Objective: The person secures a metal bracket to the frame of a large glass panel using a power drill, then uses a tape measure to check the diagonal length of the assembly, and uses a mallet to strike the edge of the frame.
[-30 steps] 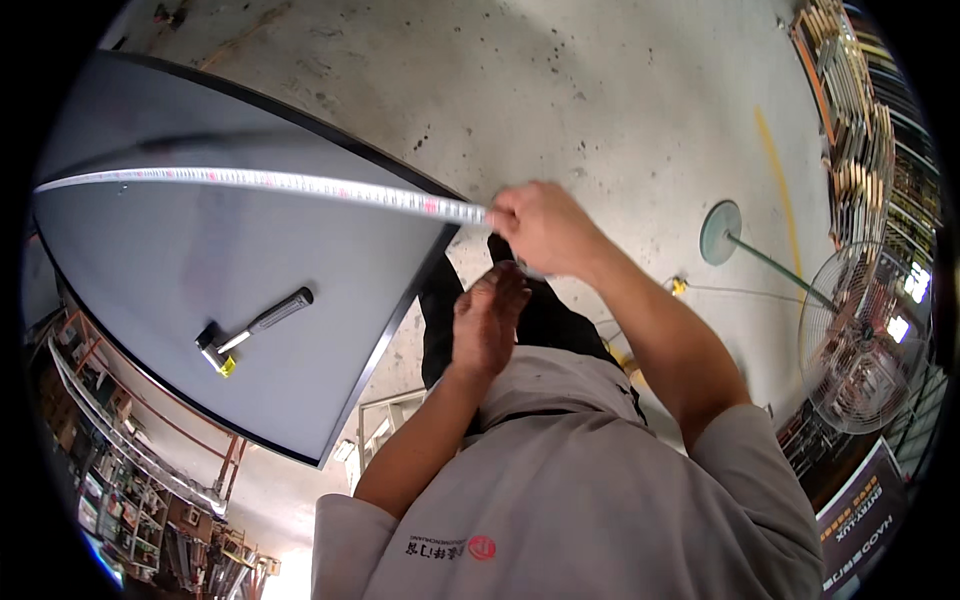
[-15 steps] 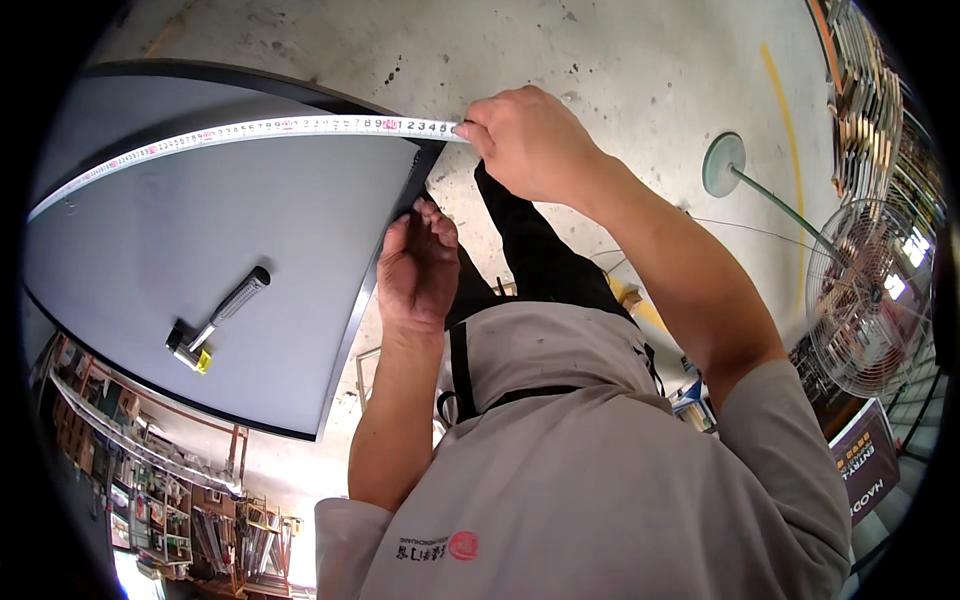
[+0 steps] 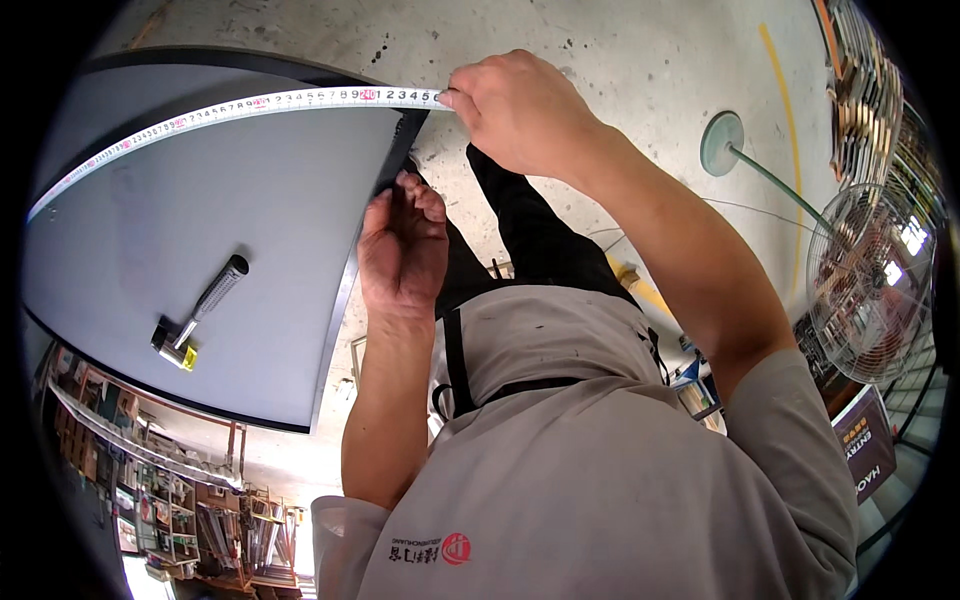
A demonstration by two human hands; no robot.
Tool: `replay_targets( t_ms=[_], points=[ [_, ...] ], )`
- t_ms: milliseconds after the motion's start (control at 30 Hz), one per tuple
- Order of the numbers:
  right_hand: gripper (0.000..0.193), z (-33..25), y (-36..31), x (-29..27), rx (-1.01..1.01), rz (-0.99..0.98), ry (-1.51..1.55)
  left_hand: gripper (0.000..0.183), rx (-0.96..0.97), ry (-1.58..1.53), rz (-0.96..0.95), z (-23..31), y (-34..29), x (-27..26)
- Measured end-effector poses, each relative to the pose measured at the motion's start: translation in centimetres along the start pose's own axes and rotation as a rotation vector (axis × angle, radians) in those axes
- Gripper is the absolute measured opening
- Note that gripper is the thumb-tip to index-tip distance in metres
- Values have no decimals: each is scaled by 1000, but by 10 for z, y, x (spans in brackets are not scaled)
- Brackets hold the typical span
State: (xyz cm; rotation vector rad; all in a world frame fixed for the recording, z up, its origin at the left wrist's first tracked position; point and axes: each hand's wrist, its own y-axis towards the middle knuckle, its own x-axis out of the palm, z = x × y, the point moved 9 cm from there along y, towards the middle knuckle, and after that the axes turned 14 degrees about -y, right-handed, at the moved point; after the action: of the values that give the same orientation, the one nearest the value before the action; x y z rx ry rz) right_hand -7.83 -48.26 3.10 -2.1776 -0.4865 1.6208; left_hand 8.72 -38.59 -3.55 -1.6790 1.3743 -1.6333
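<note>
A large flat grey panel with a dark frame (image 3: 220, 420) fills the left side. Across its far part runs a white tape measure (image 3: 310, 97), bowed in the view, its left end lost at the picture's rim. Just past the panel's far right corner, my right hand (image 3: 525, 115) pinches the tape between thumb and fingers. My left hand (image 3: 405, 250) is palm up beside the panel's right edge, fingers loosely curled and apart, holding nothing; its thumb is near or touching the frame. On the panel lies a hammer (image 3: 215, 295) with a black and grey grip and a yellow patch near its head.
To the right stand a round-based green stand (image 3: 722, 143) and a caged fan (image 3: 870, 285). Long stacked profiles (image 3: 860, 90) line the far right. Loaded shelves (image 3: 165, 510) are at the lower left. A thin cable (image 3: 750, 205) crosses the concrete floor.
The panel, hammer, tape and both hands sit slightly higher and further left in the picture. My right hand keeps its pinch on the tape; the left hand stays by the panel edge.
</note>
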Motion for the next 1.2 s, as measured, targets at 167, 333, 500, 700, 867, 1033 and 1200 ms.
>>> replay_targets(
  t_ms=[167, 333, 500, 700, 867, 1033, 1200],
  points=[
    [20, -3, -2, -2, -12, 44, -51, 16, 52, 15, -105, -6, 5, 6],
    [18, -4, 0, -1, -14, 58, -58, 15, -68, -14, -116, -28, 25, 23],
    [25, -5, -1, 1, -51, 143, -20, 13, -146, -124, -117, -29, 30, 24],
    [22, -3, -6, 0, -53, 175, -9, 14, -73, -154, -155, -31, 28, 31],
    [19, -7, -6, -4, -35, 135, -83, 26, -93, -196, -191, -33, 29, 28],
    [18, -5, -7, 1, -35, 97, -85, 23, -16, -151, -184, -33, 27, 33],
    [17, -7, -9, -5, -84, 245, -52, 23, -5, -162, -168, -28, 31, 26]
  ],
)
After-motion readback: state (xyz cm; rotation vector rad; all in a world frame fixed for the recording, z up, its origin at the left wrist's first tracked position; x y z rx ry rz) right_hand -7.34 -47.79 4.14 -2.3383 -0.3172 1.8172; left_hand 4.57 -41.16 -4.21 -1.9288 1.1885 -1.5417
